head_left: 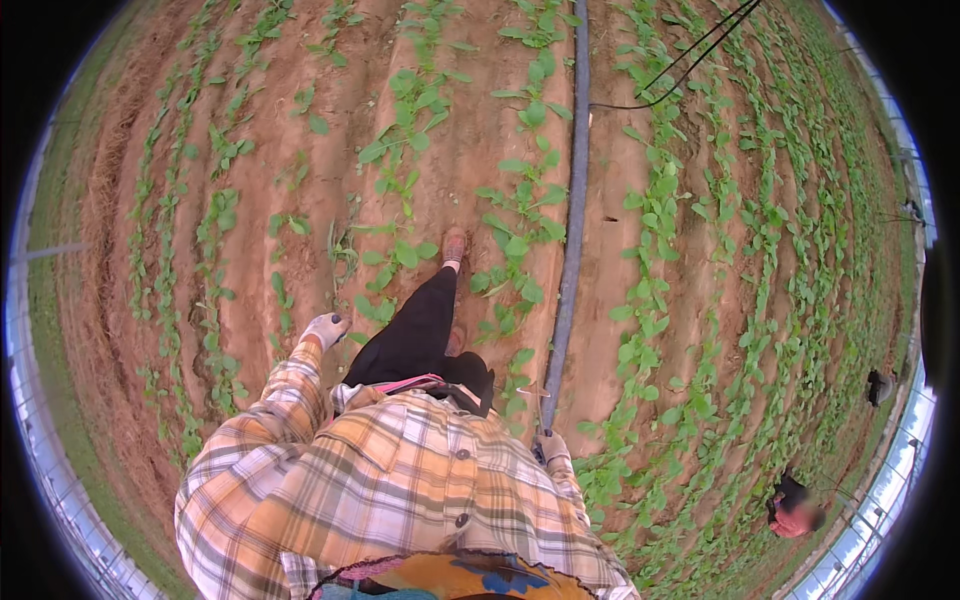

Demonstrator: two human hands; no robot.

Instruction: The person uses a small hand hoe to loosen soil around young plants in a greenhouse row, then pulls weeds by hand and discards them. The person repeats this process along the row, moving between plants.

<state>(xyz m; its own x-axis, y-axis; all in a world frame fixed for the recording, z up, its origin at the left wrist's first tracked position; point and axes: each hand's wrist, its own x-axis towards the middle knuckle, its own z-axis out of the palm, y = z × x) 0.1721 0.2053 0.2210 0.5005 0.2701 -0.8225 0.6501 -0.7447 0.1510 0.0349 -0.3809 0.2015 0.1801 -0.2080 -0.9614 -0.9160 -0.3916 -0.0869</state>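
Observation:
My left hand (pixel 328 330), in a pale glove with a dark patch, hangs out to the left above the bare soil and seedlings. Its fingers look curled, and whether anything is inside them is hidden. Low at my right side, my right hand (pixel 553 448), also gloved, is closed around a slim hand tool (pixel 534 392) with a thin crosswise end, possibly a small hoe. The tool overlaps a long dark irrigation pipe (pixel 571 247) on the ground. Between my hands, one shoe (pixel 454 246) is planted forward between two rows of leafy seedlings (pixel 405 255).
Further rows of young plants (pixel 652 225) run ahead on both sides, denser to the right. Thin black tubing (pixel 675 82) branches from the pipe across a row. Another person (pixel 795 510) is low among the plants at far right. Greenhouse walls (pixel 892 480) border the field.

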